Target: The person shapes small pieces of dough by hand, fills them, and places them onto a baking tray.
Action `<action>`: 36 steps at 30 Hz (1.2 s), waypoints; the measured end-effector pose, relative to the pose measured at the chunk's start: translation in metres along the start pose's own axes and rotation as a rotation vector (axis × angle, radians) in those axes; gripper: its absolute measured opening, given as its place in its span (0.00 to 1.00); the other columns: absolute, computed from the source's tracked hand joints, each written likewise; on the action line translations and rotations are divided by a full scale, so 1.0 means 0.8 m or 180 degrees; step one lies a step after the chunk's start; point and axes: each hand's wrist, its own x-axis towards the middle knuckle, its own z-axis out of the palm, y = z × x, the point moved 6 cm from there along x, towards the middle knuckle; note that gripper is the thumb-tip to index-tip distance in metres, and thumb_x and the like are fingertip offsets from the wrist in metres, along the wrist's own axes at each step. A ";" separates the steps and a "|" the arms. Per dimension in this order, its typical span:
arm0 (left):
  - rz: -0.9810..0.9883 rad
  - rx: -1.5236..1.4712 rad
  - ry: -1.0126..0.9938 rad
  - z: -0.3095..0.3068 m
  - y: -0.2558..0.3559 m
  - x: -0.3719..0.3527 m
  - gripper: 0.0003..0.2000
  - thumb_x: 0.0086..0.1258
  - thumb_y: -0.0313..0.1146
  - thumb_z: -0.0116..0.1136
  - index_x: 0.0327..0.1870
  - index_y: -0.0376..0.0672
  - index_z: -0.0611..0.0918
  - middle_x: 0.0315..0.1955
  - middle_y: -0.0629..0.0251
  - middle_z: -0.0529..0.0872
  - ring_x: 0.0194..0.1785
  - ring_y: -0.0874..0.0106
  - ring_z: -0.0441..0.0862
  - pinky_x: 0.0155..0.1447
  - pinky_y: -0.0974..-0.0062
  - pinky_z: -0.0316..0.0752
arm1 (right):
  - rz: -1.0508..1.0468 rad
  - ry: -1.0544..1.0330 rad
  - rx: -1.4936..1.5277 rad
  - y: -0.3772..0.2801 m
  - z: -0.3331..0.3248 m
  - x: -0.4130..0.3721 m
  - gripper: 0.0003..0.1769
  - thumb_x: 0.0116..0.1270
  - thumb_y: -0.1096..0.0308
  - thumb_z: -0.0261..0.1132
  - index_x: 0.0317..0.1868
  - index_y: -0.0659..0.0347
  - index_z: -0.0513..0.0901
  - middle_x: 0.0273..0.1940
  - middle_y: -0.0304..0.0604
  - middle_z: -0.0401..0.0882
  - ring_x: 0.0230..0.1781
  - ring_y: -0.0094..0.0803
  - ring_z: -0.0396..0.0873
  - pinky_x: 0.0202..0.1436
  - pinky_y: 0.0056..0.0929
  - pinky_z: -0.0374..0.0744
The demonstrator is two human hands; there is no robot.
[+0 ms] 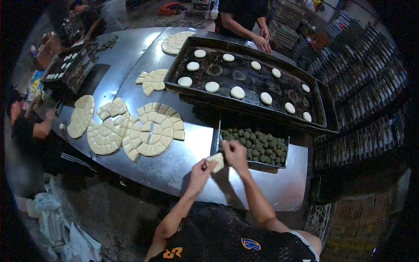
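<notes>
My left hand point(200, 175) is closed on a flattened piece of pale dough point(217, 163), held just above the metal table in front of me. My right hand point(235, 156) is beside it, at the near left edge of a tray point(267, 167) heaped with dark green filling balls point(257, 146). Its fingers are curled together, and whatever they may hold is hidden. To the left of my hands lie rounds of dough cut into small pieces point(161, 124), with another cut round point(104, 136) alongside.
A large dark baking tray point(248, 81) beyond the filling bears several white dough rounds point(237, 92). Across the table a person's hands point(263, 41) are near its far edge. Other people work at the left. Stacked trays point(362, 65) stand at the right.
</notes>
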 end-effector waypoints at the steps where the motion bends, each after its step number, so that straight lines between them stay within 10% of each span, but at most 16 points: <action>1: -0.0252 -0.0337 0.0026 -0.012 0.003 0.001 0.12 0.69 0.39 0.63 0.41 0.39 0.82 0.25 0.77 0.76 0.26 0.86 0.65 0.28 0.85 0.60 | -0.0673 0.0231 -0.0196 0.012 -0.016 0.017 0.16 0.69 0.60 0.59 0.35 0.65 0.84 0.32 0.53 0.80 0.34 0.39 0.77 0.36 0.39 0.75; 3: -0.0182 -0.0553 -0.0058 -0.037 0.012 0.000 0.15 0.69 0.40 0.62 0.48 0.36 0.81 0.32 0.73 0.80 0.32 0.84 0.71 0.35 0.85 0.66 | -0.1125 0.0175 -0.2178 0.018 -0.067 0.054 0.15 0.61 0.69 0.62 0.49 0.59 0.83 0.45 0.55 0.75 0.48 0.50 0.73 0.46 0.41 0.77; 12: -0.0286 -0.1316 -0.0014 -0.038 0.022 -0.005 0.20 0.70 0.37 0.62 0.52 0.28 0.78 0.44 0.63 0.83 0.44 0.78 0.80 0.51 0.80 0.74 | -0.1288 -0.0471 -0.2798 0.102 -0.081 0.112 0.14 0.59 0.69 0.65 0.46 0.61 0.81 0.44 0.59 0.71 0.49 0.57 0.66 0.54 0.48 0.74; 19: -0.0379 -0.1403 0.0040 -0.039 0.007 0.001 0.20 0.73 0.41 0.58 0.53 0.29 0.78 0.44 0.62 0.83 0.45 0.75 0.80 0.52 0.78 0.75 | -0.0460 -0.0903 0.0192 0.020 -0.066 0.050 0.14 0.62 0.63 0.68 0.46 0.60 0.83 0.48 0.45 0.70 0.52 0.36 0.68 0.52 0.33 0.73; 24: -0.0511 -0.1224 0.0025 -0.024 -0.005 0.001 0.20 0.74 0.42 0.56 0.54 0.30 0.78 0.42 0.63 0.82 0.45 0.77 0.80 0.49 0.80 0.77 | -0.1818 -0.0906 -0.0541 -0.078 0.006 -0.044 0.14 0.58 0.69 0.71 0.45 0.60 0.83 0.47 0.46 0.71 0.49 0.42 0.68 0.53 0.36 0.70; 33: -0.0340 -0.1600 -0.0190 -0.050 0.016 -0.018 0.20 0.75 0.42 0.54 0.57 0.34 0.76 0.49 0.61 0.81 0.52 0.75 0.79 0.56 0.75 0.75 | -0.0889 -0.2027 0.0473 -0.056 0.038 -0.061 0.30 0.60 0.70 0.72 0.63 0.63 0.74 0.54 0.43 0.73 0.46 0.28 0.75 0.46 0.27 0.78; 36: -0.0432 -0.1389 -0.0214 -0.043 0.020 -0.017 0.18 0.76 0.39 0.52 0.58 0.34 0.75 0.51 0.61 0.81 0.54 0.72 0.80 0.60 0.71 0.76 | -0.1067 -0.1608 0.0906 -0.065 0.045 -0.067 0.24 0.60 0.70 0.71 0.58 0.61 0.79 0.52 0.47 0.77 0.47 0.37 0.78 0.47 0.33 0.79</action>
